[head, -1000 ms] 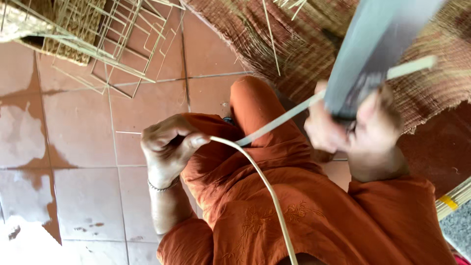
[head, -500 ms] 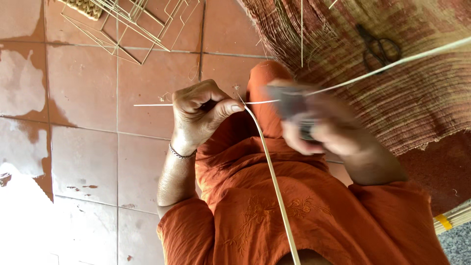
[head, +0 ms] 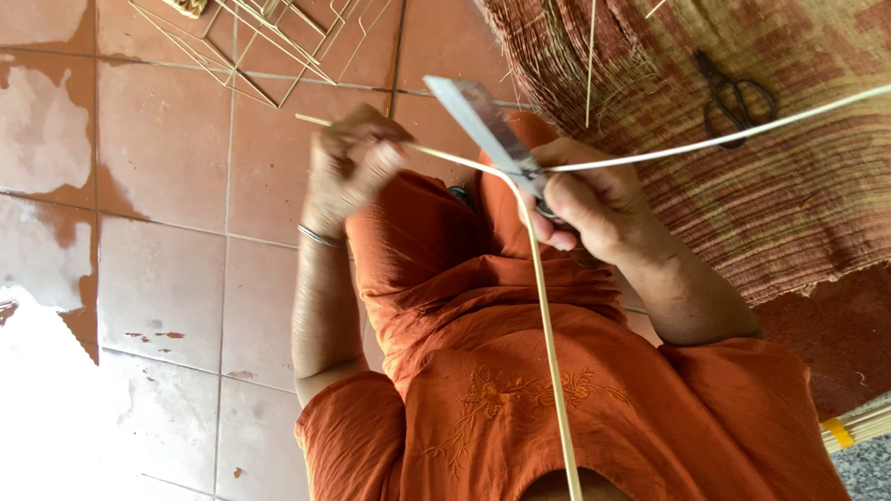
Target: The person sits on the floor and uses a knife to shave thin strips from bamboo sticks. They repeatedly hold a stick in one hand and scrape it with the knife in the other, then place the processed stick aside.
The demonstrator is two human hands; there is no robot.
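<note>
My left hand [head: 351, 165] pinches a thin pale cane strip [head: 548, 325] near its end, above my orange-clothed knee. The strip splits at the blade: one part runs down over my lap, another stretches away to the right across the mat. My right hand [head: 594, 199] grips a flat grey metal knife [head: 483, 121], its blade pointing up and left, pressed against the strip at the split. Both hands sit close together over my orange garment [head: 520, 371].
A woven reddish-brown mat [head: 742, 167] covers the upper right, with black scissors [head: 733, 97] lying on it. A frame of thin cane sticks [head: 269, 42] lies on the terracotta tile floor [head: 158, 260] at the top left. A bundle of strips [head: 858, 427] pokes in at the right edge.
The view has shifted, and my hands sit higher in it. The knife, blurred before, now stands clear at the split, and the strip's lower part hangs straighter over my lap.
</note>
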